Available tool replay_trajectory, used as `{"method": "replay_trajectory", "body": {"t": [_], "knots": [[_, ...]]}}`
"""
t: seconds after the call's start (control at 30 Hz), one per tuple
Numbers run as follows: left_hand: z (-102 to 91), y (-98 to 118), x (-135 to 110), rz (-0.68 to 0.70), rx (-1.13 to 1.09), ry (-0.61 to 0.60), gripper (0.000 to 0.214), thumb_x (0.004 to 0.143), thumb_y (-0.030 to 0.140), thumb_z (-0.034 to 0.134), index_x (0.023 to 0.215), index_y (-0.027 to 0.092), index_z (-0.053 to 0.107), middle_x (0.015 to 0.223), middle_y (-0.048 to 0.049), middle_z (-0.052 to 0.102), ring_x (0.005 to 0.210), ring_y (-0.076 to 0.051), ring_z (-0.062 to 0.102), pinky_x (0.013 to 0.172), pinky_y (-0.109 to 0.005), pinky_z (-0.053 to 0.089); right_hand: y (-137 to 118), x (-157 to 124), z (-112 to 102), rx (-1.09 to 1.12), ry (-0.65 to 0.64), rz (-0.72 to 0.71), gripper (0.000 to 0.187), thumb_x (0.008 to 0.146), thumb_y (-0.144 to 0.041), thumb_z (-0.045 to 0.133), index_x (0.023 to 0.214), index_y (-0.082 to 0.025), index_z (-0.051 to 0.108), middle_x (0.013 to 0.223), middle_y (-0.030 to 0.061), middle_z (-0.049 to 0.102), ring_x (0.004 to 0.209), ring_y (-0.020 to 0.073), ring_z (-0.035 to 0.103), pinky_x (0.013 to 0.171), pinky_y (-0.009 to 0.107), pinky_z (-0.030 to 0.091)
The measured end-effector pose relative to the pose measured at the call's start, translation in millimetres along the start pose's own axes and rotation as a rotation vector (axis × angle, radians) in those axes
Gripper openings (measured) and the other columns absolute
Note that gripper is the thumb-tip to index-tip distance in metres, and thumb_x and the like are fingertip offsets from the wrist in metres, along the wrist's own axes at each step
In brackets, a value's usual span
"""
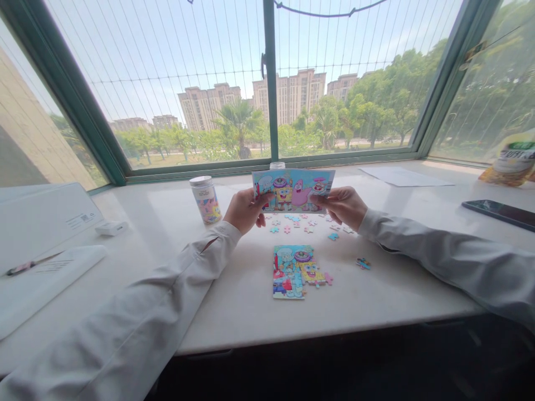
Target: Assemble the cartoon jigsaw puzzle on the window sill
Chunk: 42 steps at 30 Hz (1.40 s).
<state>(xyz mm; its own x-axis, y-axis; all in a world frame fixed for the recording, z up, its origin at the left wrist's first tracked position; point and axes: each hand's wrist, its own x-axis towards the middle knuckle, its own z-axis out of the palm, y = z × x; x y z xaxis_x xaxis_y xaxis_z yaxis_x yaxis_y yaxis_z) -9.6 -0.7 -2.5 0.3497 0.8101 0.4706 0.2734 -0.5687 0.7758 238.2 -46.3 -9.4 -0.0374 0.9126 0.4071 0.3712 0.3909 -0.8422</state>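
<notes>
A cartoon picture card [292, 192] is held up above the table by both hands. My left hand [244, 210] grips its left edge, thumb in front; my right hand [345, 206] pinches the right edge the same way. Below it on the white table [234, 312] lies a partly joined jigsaw puzzle [290, 273], its left side filled and its right edge uneven. Several loose puzzle pieces [287, 229] are spread behind it, partly hidden by the card. A small clump of pieces [363, 263] lies to the right of the puzzle.
A printed canister [205, 200] stands left of my left hand. A white box [50, 217], a small white block [111, 228] and a knife-like tool [25, 267] are at the left. At the right are a phone [499, 214], paper [405, 176] and a snack bag [510, 160].
</notes>
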Motion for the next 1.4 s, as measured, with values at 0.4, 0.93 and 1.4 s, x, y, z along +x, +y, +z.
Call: {"method": "replay_trajectory", "body": {"t": [0.4, 0.93, 1.4], "knots": [[-2.4, -2.4, -0.4, 0.000, 0.051, 0.000, 0.037, 0.083, 0.051, 0.058, 0.070, 0.017, 0.055, 0.034, 0.0043, 0.047, 0.030, -0.013, 0.050, 0.031, -0.020, 0.034, -7.2, -5.1, 2.6, 0.051, -0.036, 0.060, 0.050, 0.067, -0.058, 0.074, 0.090, -0.013, 0.075, 0.031, -0.0074, 0.038, 0.025, 0.0058, 0.027, 0.030, 0.024, 0.011], [-3.7, 0.2, -3.6, 0.009, 0.145, 0.049, 0.041, 0.081, 0.050, 0.059, 0.058, 0.017, 0.052, 0.031, 0.0044, 0.046, 0.028, -0.008, 0.043, 0.033, -0.018, 0.029, -8.6, -9.0, 8.8, 0.124, -0.009, 0.092, 0.055, 0.063, -0.054, 0.078, 0.099, -0.012, 0.074, 0.034, -0.0068, 0.043, 0.026, 0.0052, 0.026, 0.028, 0.023, 0.013], [-2.6, 4.7, -5.9, -0.010, 0.100, 0.075, 0.044, 0.076, 0.057, 0.063, 0.065, 0.015, 0.059, 0.036, 0.0030, 0.049, 0.026, -0.008, 0.041, 0.028, -0.019, 0.026, -14.3, -9.0, 5.9, 0.084, -0.047, 0.078, 0.058, 0.066, -0.055, 0.076, 0.101, -0.008, 0.071, 0.032, -0.0080, 0.040, 0.024, 0.0055, 0.027, 0.027, 0.023, 0.013]]}}
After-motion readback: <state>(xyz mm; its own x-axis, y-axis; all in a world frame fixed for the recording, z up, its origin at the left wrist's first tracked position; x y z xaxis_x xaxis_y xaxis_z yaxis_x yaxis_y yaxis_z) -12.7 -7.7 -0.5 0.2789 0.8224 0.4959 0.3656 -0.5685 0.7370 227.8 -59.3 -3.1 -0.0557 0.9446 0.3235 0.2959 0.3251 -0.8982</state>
